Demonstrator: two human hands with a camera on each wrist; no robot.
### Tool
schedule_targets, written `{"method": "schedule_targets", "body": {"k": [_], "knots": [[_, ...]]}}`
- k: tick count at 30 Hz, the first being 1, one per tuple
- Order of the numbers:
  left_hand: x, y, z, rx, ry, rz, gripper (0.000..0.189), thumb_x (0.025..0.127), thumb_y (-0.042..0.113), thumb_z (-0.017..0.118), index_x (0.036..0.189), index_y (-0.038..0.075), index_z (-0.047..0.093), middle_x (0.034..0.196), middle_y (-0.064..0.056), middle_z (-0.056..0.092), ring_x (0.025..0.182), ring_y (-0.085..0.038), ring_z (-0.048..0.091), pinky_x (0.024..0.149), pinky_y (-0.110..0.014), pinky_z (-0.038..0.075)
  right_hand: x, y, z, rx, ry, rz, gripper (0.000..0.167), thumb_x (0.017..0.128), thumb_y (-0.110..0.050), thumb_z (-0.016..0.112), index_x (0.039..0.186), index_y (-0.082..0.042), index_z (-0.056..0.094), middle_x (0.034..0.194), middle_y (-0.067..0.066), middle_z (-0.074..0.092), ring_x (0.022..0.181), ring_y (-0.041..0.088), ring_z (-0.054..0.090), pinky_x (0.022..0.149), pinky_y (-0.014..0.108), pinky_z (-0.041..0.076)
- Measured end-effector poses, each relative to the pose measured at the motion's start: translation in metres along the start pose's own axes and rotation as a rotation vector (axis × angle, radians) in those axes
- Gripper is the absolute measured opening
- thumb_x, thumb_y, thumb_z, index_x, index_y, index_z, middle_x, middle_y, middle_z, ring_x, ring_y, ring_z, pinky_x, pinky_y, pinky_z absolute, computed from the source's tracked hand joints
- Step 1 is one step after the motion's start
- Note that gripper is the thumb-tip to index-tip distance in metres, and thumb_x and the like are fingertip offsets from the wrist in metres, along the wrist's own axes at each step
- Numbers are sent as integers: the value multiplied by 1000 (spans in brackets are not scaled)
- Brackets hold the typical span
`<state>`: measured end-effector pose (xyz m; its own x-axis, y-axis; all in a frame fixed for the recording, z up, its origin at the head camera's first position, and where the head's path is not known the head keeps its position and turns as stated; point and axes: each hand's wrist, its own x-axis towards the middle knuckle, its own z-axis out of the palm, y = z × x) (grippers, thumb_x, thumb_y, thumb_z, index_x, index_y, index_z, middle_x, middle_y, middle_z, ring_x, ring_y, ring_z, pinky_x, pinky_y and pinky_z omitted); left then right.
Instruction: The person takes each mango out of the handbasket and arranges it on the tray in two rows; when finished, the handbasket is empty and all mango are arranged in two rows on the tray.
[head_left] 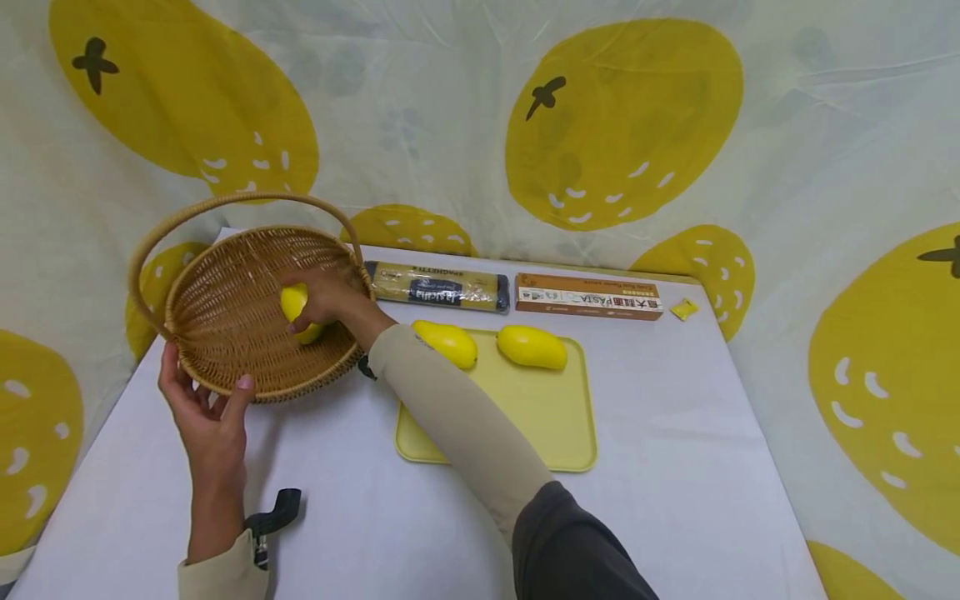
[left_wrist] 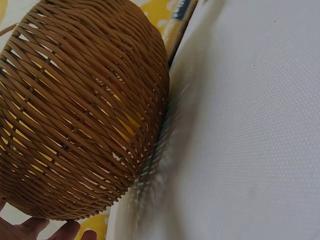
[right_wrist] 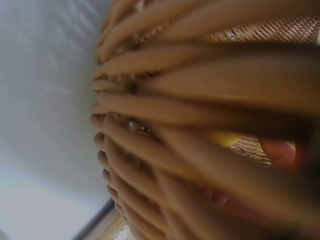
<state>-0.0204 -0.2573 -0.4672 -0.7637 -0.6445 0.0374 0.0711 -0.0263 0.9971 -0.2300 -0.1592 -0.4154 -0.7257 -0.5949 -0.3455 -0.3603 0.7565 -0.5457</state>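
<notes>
A brown wicker basket (head_left: 247,317) with a tall arched handle is tipped so its inside faces me. My left hand (head_left: 210,417) grips its near left rim, thumb over the edge and fingers behind; in the left wrist view the fingertips (left_wrist: 65,231) show under the weave (left_wrist: 80,100). My right hand (head_left: 326,298) is inside the basket and holds a yellow mango (head_left: 294,302), partly covered by the fingers. Two more mangoes, one on the left (head_left: 448,343) and one on the right (head_left: 532,347), lie on a pale yellow tray (head_left: 525,417). Basket weave fills most of the right wrist view.
Behind the tray lie a spaghetti packet (head_left: 442,287), a pasta box (head_left: 588,297) and a small yellow wrapped piece (head_left: 684,309). My right forearm crosses the tray's left part. A fruit-print curtain (head_left: 435,108) hangs behind the white table (head_left: 675,467).
</notes>
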Motion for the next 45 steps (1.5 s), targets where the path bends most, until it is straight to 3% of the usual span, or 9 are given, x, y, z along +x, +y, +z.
{"method": "schedule_targets", "body": {"k": [7,12,16,20,22,29,35,41,45], "knots": [[-1,-3,0,-14,-1,-1,95,95,8,78,165,39,22,172,4,25,157,-23,31,133,-44,25,-7,2,1,23,-60,-4,69,86,-34,91,147,-40,60,158,-12,51,131,7,50,110,23,42],[-2,-4,1,-13,-8,6,94,95,7,77,166,39,22,172,4,26,156,-23,32,133,-43,25,-7,5,0,74,-102,-13,65,87,-36,89,145,-43,59,158,-14,50,131,7,49,112,23,41],[-2,-4,1,-14,-13,1,95,95,7,77,166,39,22,173,5,25,157,-23,31,133,-43,25,-8,7,-3,206,-126,-41,66,88,-30,89,146,-38,59,154,-10,52,123,10,53,103,24,47],[-2,-3,0,-17,-11,4,95,95,7,77,166,38,22,173,3,25,157,-24,32,133,-44,25,-12,7,-8,400,-139,-81,68,86,-20,90,146,-34,61,140,-2,59,107,14,58,87,30,58],[-2,-3,0,-18,-7,12,95,95,6,77,166,38,23,173,2,26,156,-25,32,133,-44,25,-16,6,-10,478,-141,-94,68,86,-17,91,145,-34,62,135,-2,62,103,14,61,84,33,61],[-1,-2,-1,-31,-8,29,95,95,4,76,166,36,22,173,1,26,155,-27,32,133,-45,23,-33,5,-17,677,-139,-113,65,85,-13,91,139,-39,67,137,-5,64,109,10,63,88,36,62],[0,-3,-2,-42,-5,25,95,95,2,76,166,37,22,173,2,25,156,-27,31,133,-40,25,-48,7,-22,829,-137,-189,61,87,-8,87,138,-37,68,137,-6,61,112,12,63,91,40,64],[-1,-3,-2,-44,2,24,95,95,2,76,166,36,23,172,1,27,155,-27,32,133,-42,24,-67,11,-27,887,-163,-278,64,89,-4,84,143,-31,66,139,-6,60,113,15,67,91,40,64],[-1,-3,-3,-39,11,32,95,95,1,76,166,35,23,172,0,28,154,-28,32,134,-46,22,-77,18,-31,864,-171,-369,66,91,-3,82,149,-26,61,144,-3,57,114,19,68,90,35,64]]}}
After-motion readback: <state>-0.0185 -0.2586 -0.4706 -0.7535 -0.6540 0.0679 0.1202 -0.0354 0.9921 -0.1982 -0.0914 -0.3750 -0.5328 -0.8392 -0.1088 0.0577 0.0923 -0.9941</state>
